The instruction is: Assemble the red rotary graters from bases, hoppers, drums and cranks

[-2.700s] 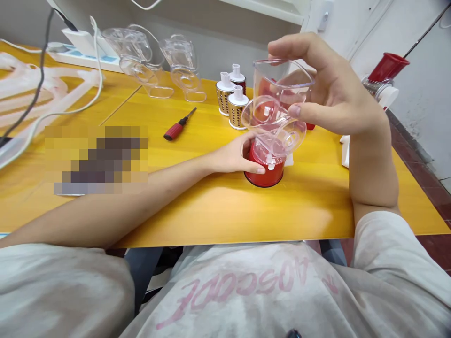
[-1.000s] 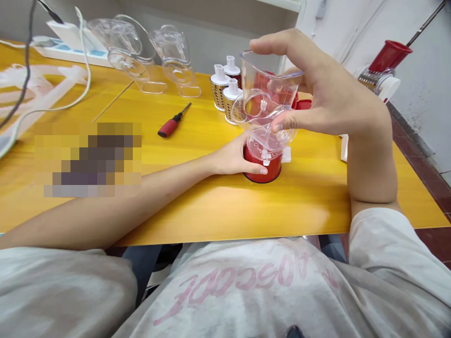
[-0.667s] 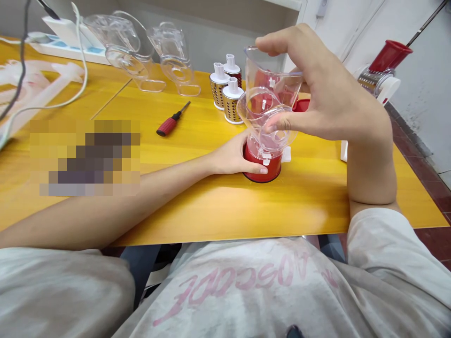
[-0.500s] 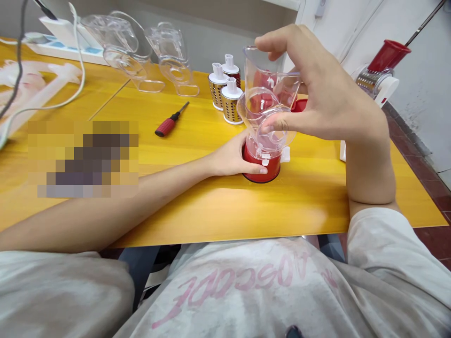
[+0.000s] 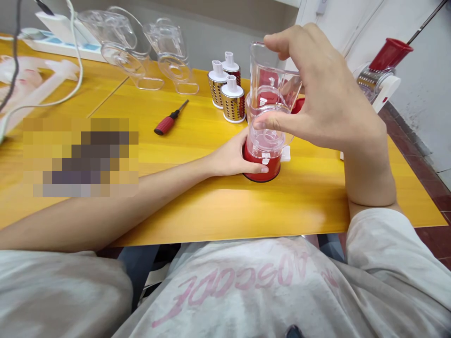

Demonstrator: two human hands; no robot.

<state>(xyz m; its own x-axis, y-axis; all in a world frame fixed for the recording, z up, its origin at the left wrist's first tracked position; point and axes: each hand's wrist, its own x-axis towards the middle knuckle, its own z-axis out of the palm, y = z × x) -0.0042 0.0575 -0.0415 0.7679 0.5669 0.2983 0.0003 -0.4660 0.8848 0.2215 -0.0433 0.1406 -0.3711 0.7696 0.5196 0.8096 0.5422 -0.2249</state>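
My left hand (image 5: 232, 158) is wrapped round a round red base (image 5: 261, 165) that stands on the yellow table (image 5: 211, 197). On top of that base sits a clear plastic housing (image 5: 269, 110) with a tall chute and a round barrel. My right hand (image 5: 317, 98) grips it from above, thumb on the front ring and fingers over the chute's rim. The housing's lower end rests on the red base.
Three perforated metal drums with white caps (image 5: 225, 91) stand just behind. A red-handled screwdriver (image 5: 169, 119) lies to the left. Two more clear housings (image 5: 141, 47) sit at the back near a white power strip (image 5: 63, 33). An assembled grater with a red cup (image 5: 382, 70) stands far right.
My right hand has turned the clear housing from tilted to nearly upright and lowered it onto the red base. My left hand has stayed on the base.
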